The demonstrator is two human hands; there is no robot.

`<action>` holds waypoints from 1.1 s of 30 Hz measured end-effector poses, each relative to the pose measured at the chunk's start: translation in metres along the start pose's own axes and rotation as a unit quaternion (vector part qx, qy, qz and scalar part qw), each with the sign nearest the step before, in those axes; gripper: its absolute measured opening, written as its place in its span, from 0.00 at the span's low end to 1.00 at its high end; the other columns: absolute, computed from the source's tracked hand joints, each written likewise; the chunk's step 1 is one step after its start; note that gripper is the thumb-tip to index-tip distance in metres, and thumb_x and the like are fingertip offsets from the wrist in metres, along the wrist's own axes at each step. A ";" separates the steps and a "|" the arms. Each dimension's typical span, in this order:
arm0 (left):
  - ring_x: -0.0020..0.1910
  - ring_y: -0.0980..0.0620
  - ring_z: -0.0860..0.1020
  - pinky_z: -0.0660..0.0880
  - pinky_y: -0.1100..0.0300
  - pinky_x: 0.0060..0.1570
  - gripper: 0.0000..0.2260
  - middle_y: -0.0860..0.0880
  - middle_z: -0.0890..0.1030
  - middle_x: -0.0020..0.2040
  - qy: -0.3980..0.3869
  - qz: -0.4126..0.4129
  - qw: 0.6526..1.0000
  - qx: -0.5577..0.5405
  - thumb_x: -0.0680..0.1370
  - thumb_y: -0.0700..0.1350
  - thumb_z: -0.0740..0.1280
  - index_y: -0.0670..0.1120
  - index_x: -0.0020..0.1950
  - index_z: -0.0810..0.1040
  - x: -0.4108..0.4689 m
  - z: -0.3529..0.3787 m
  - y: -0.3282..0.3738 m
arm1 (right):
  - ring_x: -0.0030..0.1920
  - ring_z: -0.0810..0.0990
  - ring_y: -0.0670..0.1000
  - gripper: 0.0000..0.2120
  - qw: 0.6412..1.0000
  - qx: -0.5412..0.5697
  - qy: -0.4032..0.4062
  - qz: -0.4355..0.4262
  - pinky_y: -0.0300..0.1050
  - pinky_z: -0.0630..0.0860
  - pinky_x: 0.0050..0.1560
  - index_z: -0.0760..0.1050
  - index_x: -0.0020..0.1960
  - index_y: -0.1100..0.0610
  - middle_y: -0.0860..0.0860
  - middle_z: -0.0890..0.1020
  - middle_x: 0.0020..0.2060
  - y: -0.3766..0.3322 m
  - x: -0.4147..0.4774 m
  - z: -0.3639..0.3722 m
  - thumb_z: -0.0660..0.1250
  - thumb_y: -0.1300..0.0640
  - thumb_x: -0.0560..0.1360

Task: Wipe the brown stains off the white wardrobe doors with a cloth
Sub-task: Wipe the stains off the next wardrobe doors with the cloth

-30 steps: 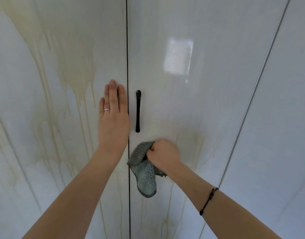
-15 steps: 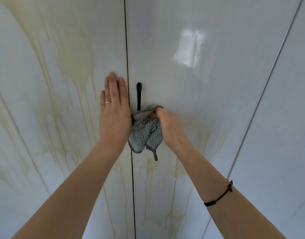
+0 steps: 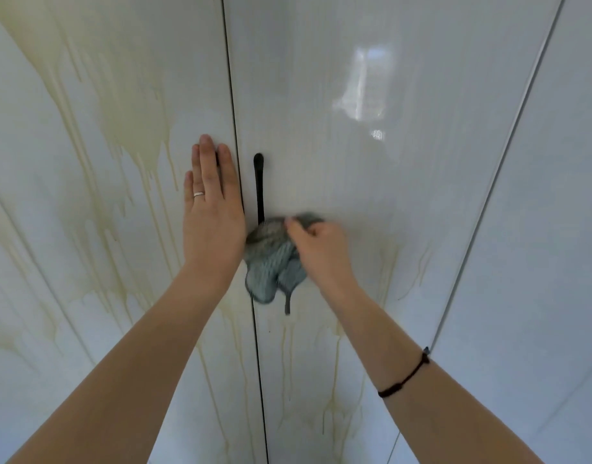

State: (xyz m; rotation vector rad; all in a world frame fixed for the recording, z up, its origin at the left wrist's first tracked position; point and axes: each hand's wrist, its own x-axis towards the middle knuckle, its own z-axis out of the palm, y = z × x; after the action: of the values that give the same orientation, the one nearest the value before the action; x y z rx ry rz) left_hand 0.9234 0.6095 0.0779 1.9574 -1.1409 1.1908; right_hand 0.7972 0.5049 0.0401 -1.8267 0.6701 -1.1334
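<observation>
The left hand [image 3: 212,212] was laid flat on the left door [image 3: 70,246], fingers straight and pressed together, the index finger lying along the seam [image 3: 232,95] between the doors. A grey cloth [image 3: 271,262] was bunched in the curled fingers of the right hand [image 3: 321,254] and pressed to the right door [image 3: 371,195], over the lower end of the black handle [image 3: 258,182]. Brown stains [image 3: 127,105] were spread above and left of the left fingertips, and thinner runs were seen below the cloth. Open white panel was left above and right of the right fingers.

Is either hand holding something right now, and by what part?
The right hand grips the bunched grey cloth by its upper right edge. The left hand rests flat on the left door, holding nothing.
</observation>
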 end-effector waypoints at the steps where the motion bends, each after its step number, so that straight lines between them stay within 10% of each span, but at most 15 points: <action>1: 0.80 0.35 0.48 0.57 0.41 0.77 0.27 0.32 0.47 0.80 0.004 -0.003 1.000 0.001 0.81 0.29 0.47 0.34 0.80 0.45 0.001 0.000 0.001 | 0.22 0.65 0.43 0.25 1.000 0.015 0.014 -0.015 0.37 0.62 0.24 0.66 0.24 0.51 0.43 0.66 0.19 -0.009 0.006 -0.006 0.69 0.42 0.74; 10: 0.80 0.35 0.46 0.59 0.42 0.76 0.26 0.32 0.45 0.80 -0.019 0.001 0.999 0.028 0.82 0.31 0.45 0.34 0.80 0.42 0.002 -0.005 0.000 | 0.22 0.66 0.49 0.27 0.969 -0.155 -0.162 0.107 0.45 0.65 0.28 0.64 0.25 0.55 0.48 0.66 0.20 0.084 -0.077 0.087 0.67 0.46 0.79; 20: 0.80 0.36 0.47 0.57 0.43 0.77 0.28 0.32 0.46 0.80 -0.002 -0.005 1.000 0.031 0.82 0.29 0.50 0.35 0.80 0.43 0.001 0.000 0.002 | 0.28 0.74 0.53 0.23 0.993 -0.099 -0.065 -0.026 0.49 0.71 0.33 0.69 0.29 0.57 0.50 0.74 0.24 0.023 -0.020 0.050 0.64 0.48 0.79; 26: 0.80 0.36 0.45 0.58 0.43 0.77 0.27 0.32 0.43 0.80 -0.031 0.006 0.998 0.046 0.82 0.30 0.45 0.35 0.80 0.40 -0.001 -0.007 0.001 | 0.34 0.77 0.54 0.22 0.935 -0.248 -0.211 0.138 0.49 0.76 0.39 0.67 0.33 0.55 0.50 0.73 0.29 0.095 -0.092 0.074 0.62 0.45 0.82; 33: 0.80 0.36 0.46 0.55 0.43 0.78 0.29 0.34 0.45 0.80 -0.016 -0.020 0.999 0.025 0.82 0.30 0.52 0.36 0.81 0.43 0.001 -0.003 0.004 | 0.32 0.73 0.52 0.20 0.981 -0.175 -0.019 -0.078 0.45 0.62 0.33 0.65 0.32 0.51 0.46 0.73 0.29 0.006 -0.022 0.055 0.60 0.49 0.82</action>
State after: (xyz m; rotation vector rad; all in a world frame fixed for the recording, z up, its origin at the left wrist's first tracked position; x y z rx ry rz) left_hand 0.9191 0.6093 0.0806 2.0348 -1.0915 1.1824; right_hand 0.8373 0.5401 0.0132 -2.2260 0.7518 -1.1308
